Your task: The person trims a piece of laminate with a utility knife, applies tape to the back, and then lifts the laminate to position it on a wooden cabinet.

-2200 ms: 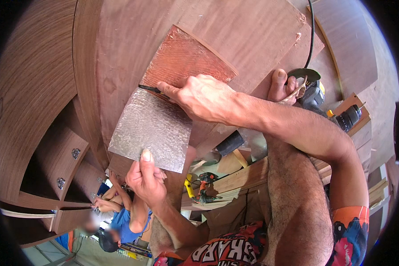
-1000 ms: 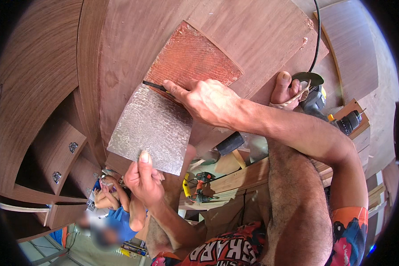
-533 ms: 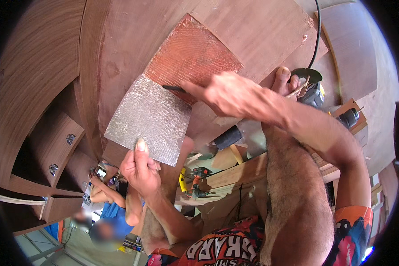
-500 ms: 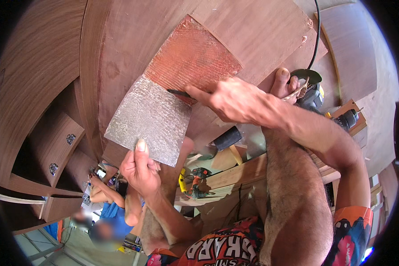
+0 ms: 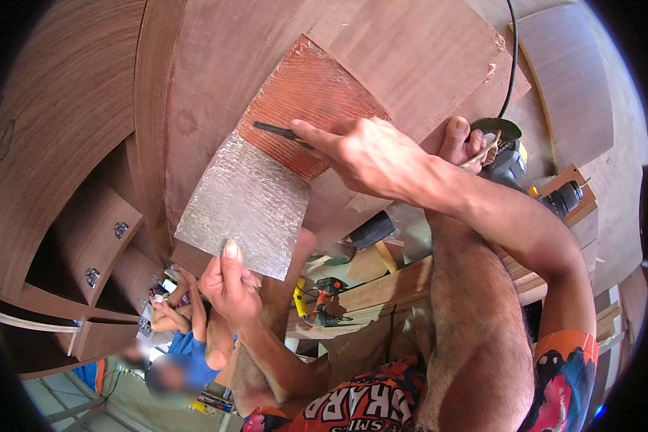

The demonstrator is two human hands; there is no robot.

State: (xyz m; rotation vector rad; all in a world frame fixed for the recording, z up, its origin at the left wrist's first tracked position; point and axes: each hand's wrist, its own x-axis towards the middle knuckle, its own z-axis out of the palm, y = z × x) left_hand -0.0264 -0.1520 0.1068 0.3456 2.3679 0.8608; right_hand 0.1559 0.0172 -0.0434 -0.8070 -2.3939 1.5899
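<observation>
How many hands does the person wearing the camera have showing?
2. The left hand pinches the lower edge of the silvery sheet; the right hand holds a thin dark tool over the reddish square. Both show, though some fingers are hidden.

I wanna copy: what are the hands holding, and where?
Left hand: silvery sheet, by its near edge. Right hand: thin dark tool, by its back end, mostly hidden.
</observation>
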